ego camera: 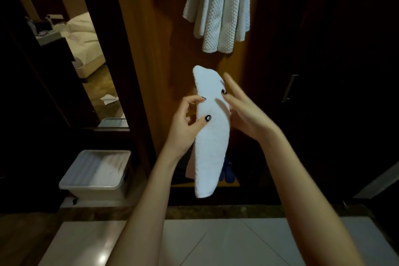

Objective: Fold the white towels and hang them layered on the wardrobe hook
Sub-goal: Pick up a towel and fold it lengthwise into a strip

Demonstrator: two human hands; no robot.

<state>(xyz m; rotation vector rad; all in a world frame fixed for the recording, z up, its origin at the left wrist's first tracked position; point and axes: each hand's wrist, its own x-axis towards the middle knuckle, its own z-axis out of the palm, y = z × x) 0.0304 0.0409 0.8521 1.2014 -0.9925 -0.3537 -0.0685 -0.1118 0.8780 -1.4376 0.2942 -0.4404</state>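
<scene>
While the person faced the wooden wardrobe, a folded white towel was held upright in mid-air between both hands, in front of the wardrobe's back panel and well below the hanging towels, which draped in layers from the top edge of the view; their hook was out of sight. The left hand gripped the towel at its left edge about midway up, with the thumb pressed on the front face and the other fingers curled toward the edge and behind it. The right hand lay against the right edge slightly higher, fingers nearly straight and loosely together, one dark-nailed fingertip touching the cloth; whether anything was pinched there could not be told. A clear plastic bin containing more white towels stood on the floor at lower left, beneath a mirror reflecting a bed. Blue slippers sat on the wardrobe floor behind the towel's lower end, and a metal door handle showed on the dark door at right.
</scene>
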